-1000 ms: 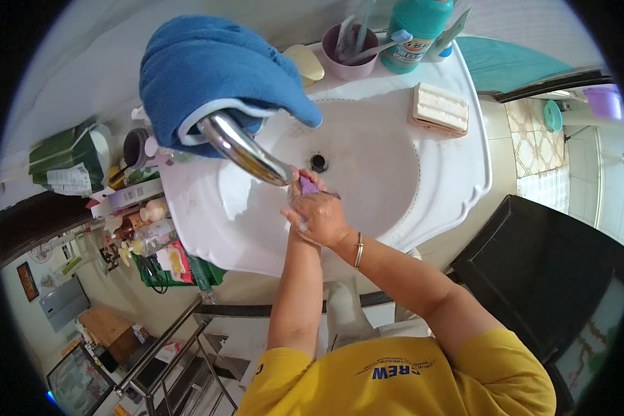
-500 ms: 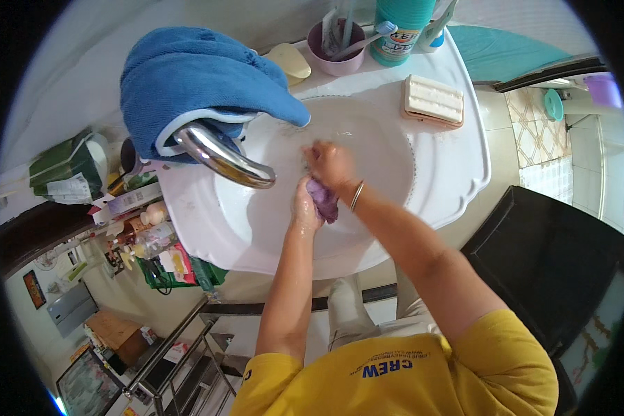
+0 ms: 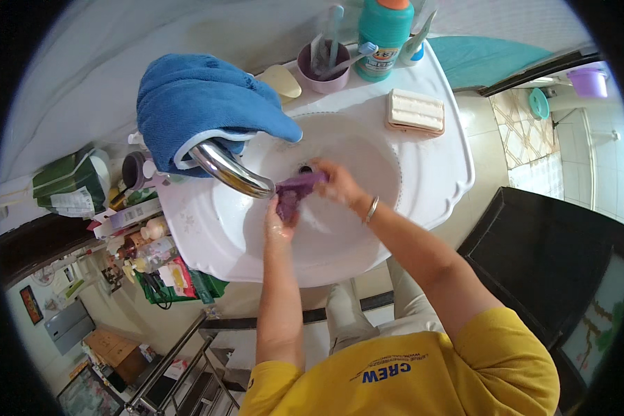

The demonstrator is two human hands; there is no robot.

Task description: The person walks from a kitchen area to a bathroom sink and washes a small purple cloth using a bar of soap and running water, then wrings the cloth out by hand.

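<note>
A wet purple cloth is stretched between my hands over the white sink. My left hand grips its lower left part, just below the mouth of the chrome faucet. Fingers of my right hand pinch its upper right end, and that hand is slightly blurred. A bangle sits on my right wrist. The dark drain hole shows just beyond the cloth. Over the faucet's base hangs a blue towel with a pale edge.
Along the sink's back edge stand a cream soap bar, a purple cup with toothbrushes, and a teal bottle. A white ridged soap bar rests at the right. Bottles and packages crowd the left side. A black cabinet stands right.
The cloth was bunched between my hands; now it is spread out. My left hand has moved left under the faucet, and my right hand has drawn apart from it. The view has shifted slightly.
</note>
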